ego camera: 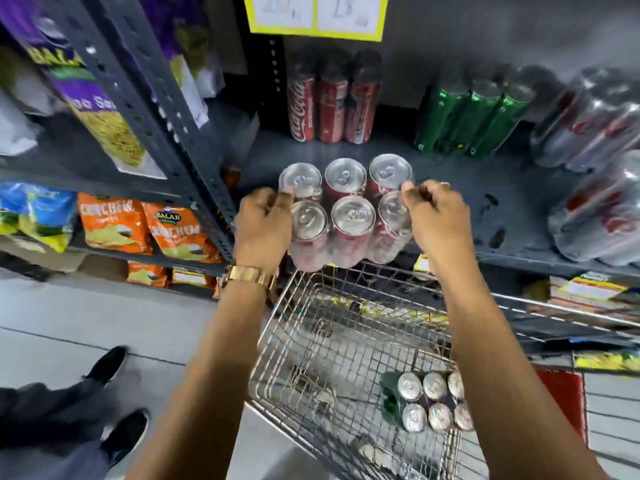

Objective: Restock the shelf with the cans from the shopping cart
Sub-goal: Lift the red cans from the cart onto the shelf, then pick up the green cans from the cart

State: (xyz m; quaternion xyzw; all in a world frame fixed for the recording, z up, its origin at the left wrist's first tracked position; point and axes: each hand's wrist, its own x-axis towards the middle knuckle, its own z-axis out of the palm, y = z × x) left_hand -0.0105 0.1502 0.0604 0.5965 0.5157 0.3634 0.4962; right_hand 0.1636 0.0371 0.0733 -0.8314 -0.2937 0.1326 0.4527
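Observation:
A shrink-wrapped pack of red cans (349, 216) stands upright at the front edge of the dark shelf (491, 188), silver tops showing. My left hand (265, 223) grips its left side and my right hand (434, 216) grips its right side, fingers curled on the wrap. Below, the wire shopping cart (311, 341) holds a wrapped pack of green cans (427, 400) near its right side. At the back of the shelf stand red cans (330, 102) and green cans (471, 119).
Wrapped packs of silver and red cans (595, 168) lie stacked at the shelf's right. A slotted shelf post (162, 109) divides off snack bags (145, 226) to the left. A person's legs and black shoes (104, 403) stand on the floor at lower left. A yellow price sign (315, 15) hangs above.

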